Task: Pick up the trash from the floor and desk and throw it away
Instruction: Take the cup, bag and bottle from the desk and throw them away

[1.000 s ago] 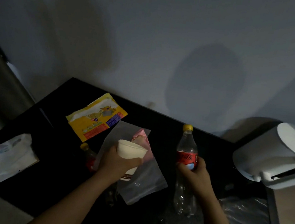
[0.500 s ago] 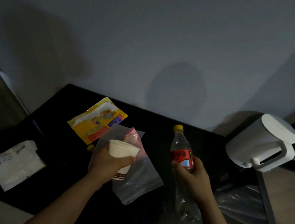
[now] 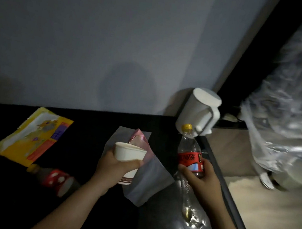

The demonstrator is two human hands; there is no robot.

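My left hand (image 3: pixel 110 172) grips a white paper cup (image 3: pixel 129 154), held upright above the black desk (image 3: pixel 88 124). My right hand (image 3: pixel 201 182) holds a clear plastic cola bottle (image 3: pixel 190 156) with a red label and yellow cap, lifted and tilted slightly. Under the cup lies a clear plastic bag (image 3: pixel 148 181) with a pink wrapper (image 3: pixel 140 138) in it. A yellow snack packet (image 3: pixel 34 137) lies flat at the desk's left. A small bottle (image 3: pixel 52 177) with a red label lies on its side near the front left.
A white kettle (image 3: pixel 199 110) stands at the desk's back right corner. To the right, beyond the desk edge, a large clear plastic bag (image 3: pixel 285 118) hangs over the light floor (image 3: pixel 275 222). The grey wall (image 3: pixel 117 35) runs behind the desk.
The view has swung to the right, bringing the hanging plastic bag and floor into sight. Both hands have kept their grips, and the cola bottle has risen off the desk.
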